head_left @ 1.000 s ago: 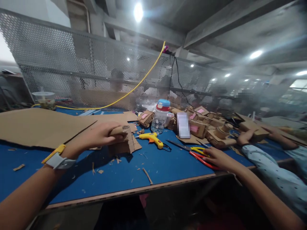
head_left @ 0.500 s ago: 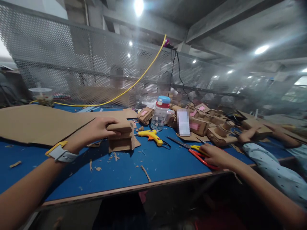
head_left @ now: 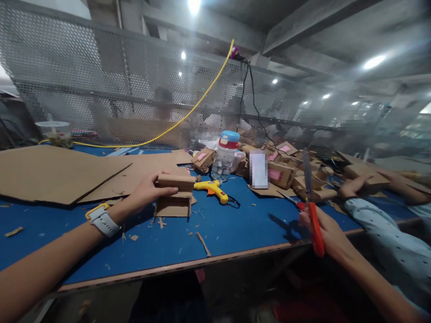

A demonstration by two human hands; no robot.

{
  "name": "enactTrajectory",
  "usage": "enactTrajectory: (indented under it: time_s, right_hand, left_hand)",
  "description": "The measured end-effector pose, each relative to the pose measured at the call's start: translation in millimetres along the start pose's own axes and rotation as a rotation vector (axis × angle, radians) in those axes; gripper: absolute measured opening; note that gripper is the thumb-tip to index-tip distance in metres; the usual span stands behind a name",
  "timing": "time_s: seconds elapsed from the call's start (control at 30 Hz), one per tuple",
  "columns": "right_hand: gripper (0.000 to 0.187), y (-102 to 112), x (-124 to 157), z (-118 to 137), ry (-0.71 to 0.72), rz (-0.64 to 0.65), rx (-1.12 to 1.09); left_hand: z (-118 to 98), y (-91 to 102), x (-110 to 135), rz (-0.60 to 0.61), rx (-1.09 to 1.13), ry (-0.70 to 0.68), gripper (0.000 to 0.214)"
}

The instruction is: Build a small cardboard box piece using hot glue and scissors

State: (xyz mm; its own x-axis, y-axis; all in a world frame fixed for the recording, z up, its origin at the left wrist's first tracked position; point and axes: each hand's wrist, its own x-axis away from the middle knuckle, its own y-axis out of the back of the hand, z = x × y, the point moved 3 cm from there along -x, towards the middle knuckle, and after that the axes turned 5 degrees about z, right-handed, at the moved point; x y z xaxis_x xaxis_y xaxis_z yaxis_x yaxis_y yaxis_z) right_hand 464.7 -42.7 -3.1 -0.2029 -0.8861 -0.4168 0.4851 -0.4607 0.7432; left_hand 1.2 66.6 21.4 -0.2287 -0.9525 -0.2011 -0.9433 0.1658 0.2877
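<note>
My left hand grips the top of a small folded cardboard piece standing on the blue table; a watch with a yellow band sits on that wrist. My right hand is closed round the red handles of a pair of scissors, held up off the table with the blades pointing upward. A second pair of scissors with a red handle lies on the table just behind them. A yellow glue gun rests on the table between my hands.
Large cardboard sheets cover the left of the table. A clear bottle with a red and blue cap stands behind the glue gun, beside a pile of cardboard models. Another person's arm in a dotted sleeve rests at right. Perforated metal screen behind.
My right hand has lifted the red scissors off the table and turned the blades upright. My left hand has drawn the cardboard piece slightly nearer, keeping hold of it.
</note>
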Motion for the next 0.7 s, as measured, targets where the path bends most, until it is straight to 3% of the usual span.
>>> enactTrajectory:
  time_s: [0.17,0.4,0.53,0.7]
  right_hand:
    - [0.063,-22,7,21,-0.030,0.053,-0.364]
    - [0.055,-75,18,119,-0.090,-0.104,-0.752]
    - [0.043,-105,14,165,0.038,-0.009,-0.842]
    - [0.050,-135,18,189,0.155,0.144,-0.911]
  left_hand:
    - [-2,-0.4,1,-0.086,0.051,-0.002,0.042]
    - [-14,20.0,2,-0.286,0.125,-0.038,0.051]
    - [-21,34.6,2,-0.372,0.143,-0.081,0.052]
    - [-30,43.3,2,-0.421,0.190,-0.198,0.057]
